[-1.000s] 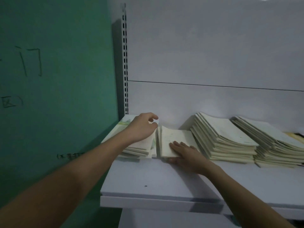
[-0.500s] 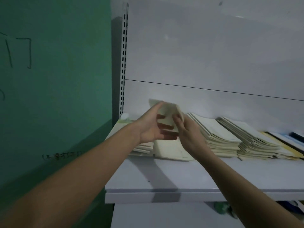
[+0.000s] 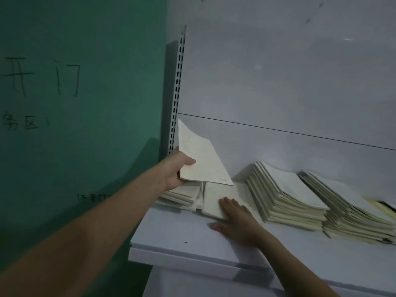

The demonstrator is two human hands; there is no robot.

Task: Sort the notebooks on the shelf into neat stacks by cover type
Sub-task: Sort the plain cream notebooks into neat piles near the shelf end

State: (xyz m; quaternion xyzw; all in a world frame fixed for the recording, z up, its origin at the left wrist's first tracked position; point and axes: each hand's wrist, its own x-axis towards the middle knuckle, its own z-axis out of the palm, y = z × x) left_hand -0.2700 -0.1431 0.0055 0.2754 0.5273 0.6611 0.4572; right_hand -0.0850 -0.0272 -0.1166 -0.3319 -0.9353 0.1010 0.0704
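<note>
Notebooks lay in several piles along a white shelf [image 3: 192,239] in the lower right of the frame. One cream, speckled notebook [image 3: 201,161] was lifted clear of the piles near the centre, tilted with a corner pointing up, pinched at its lower left edge by the left hand [image 3: 175,170], thumb on the cover and fingers behind. Below it sat a low stack [image 3: 182,195] at the shelf's left end. Just beside that lay another low pile [image 3: 216,200], and the right hand [image 3: 237,219] rested on it flat and open, fingers spread on the top cover, thumb out over the bare shelf. Further right stood a taller, slanting stack [image 3: 287,200], then a second slanting stack [image 3: 351,215] running off the right edge.

The shelf was pale grey-white with a small dark speck near its front lip. Behind it rose a white back panel [image 3: 278,82] crossed by a thin dark seam. A slotted metal upright [image 3: 179,91] ran up the panel's left edge. The left half of the frame was a green wall [image 3: 85,125] bearing dark handwritten characters. The light was dim.
</note>
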